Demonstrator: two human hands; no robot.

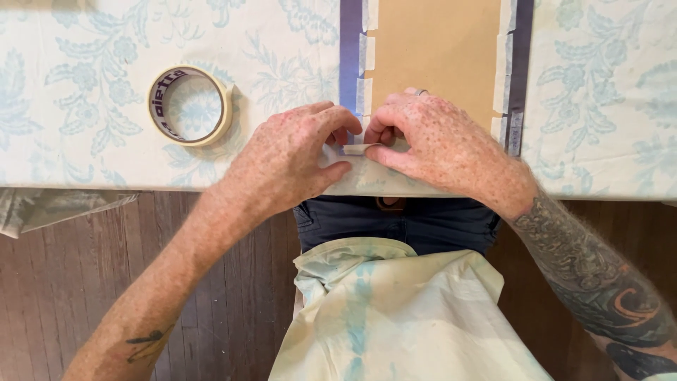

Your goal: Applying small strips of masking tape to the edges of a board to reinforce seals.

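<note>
My left hand (289,159) and my right hand (437,141) meet at the table's near edge, both pinching one short piece of pale masking tape (361,149) between thumbs and forefingers. Just beyond them lies a tan sheet of paper (434,49), framed by a purple border (350,56) and edged with several small tape strips (364,53). A ring sits on a finger of my right hand. The roll of masking tape (189,105) lies flat to the left of my left hand.
A white cloth with a pale blue floral print (84,85) covers the table and hangs off at the left. A paint-stained cloth (381,317) lies over my lap. Dark wooden floorboards (70,282) show below the table edge.
</note>
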